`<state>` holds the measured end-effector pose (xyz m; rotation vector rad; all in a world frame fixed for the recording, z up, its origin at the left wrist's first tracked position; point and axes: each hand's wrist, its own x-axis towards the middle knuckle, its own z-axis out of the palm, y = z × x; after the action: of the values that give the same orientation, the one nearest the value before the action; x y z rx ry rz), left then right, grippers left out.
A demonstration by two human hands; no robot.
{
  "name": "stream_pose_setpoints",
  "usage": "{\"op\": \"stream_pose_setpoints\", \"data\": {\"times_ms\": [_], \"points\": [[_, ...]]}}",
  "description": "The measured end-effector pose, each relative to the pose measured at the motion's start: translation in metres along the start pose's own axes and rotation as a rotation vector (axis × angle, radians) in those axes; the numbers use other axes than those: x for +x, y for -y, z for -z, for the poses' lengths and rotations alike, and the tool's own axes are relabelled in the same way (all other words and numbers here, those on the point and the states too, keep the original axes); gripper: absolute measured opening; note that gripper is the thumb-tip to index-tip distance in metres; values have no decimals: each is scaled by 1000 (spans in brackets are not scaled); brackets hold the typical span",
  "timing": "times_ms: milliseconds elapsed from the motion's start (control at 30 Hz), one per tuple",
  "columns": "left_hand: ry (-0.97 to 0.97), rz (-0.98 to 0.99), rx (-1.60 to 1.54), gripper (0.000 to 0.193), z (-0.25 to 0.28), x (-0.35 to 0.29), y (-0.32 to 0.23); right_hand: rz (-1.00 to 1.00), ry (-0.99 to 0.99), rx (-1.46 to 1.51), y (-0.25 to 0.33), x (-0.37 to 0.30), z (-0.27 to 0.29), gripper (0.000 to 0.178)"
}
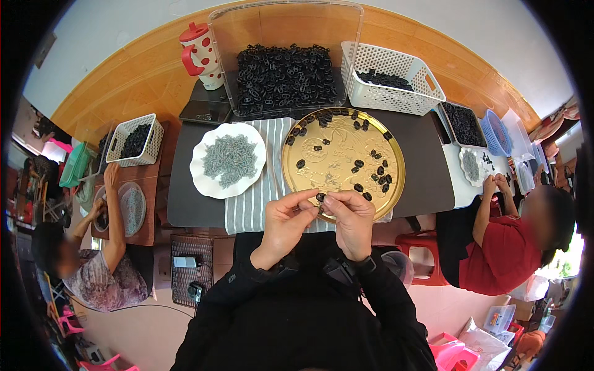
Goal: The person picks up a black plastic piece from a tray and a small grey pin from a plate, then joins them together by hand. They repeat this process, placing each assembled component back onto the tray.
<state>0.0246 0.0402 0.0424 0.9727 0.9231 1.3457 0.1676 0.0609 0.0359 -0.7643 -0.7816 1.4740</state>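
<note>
Over the near rim of a round gold tray, my left hand and my right hand meet fingertip to fingertip. Both are closed in a pinch on one small black oval plastic piece; fingers cover part of it. Several similar black pieces lie scattered on the tray, some in clusters. To the left, a white scalloped plate bears a heap of small metal springs. A grey-and-white striped cloth lies partly under both plate and tray.
At the back stand a clear bin of black parts, a white basket and a red-dotted tumbler. A phone lies near the plate. People work at both sides, one in a red shirt, one in a patterned top.
</note>
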Motion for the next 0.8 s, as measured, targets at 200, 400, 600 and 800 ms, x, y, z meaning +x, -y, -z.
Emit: {"op": "stream_pose_setpoints", "data": {"times_ms": [200,400,600,800], "points": [[-5,-13,-7,33,1,1,0,89,4,-118,0,-1,-4,9],[-33,-36,7,30,2,3,2,122,83,-191,1,0,-4,8],[-16,-31,-41,29,6,3,4,106,128,-199,4,-1,-3,9],[5,-27,-1,29,8,2,6,52,147,-195,4,-2,-1,10]]}}
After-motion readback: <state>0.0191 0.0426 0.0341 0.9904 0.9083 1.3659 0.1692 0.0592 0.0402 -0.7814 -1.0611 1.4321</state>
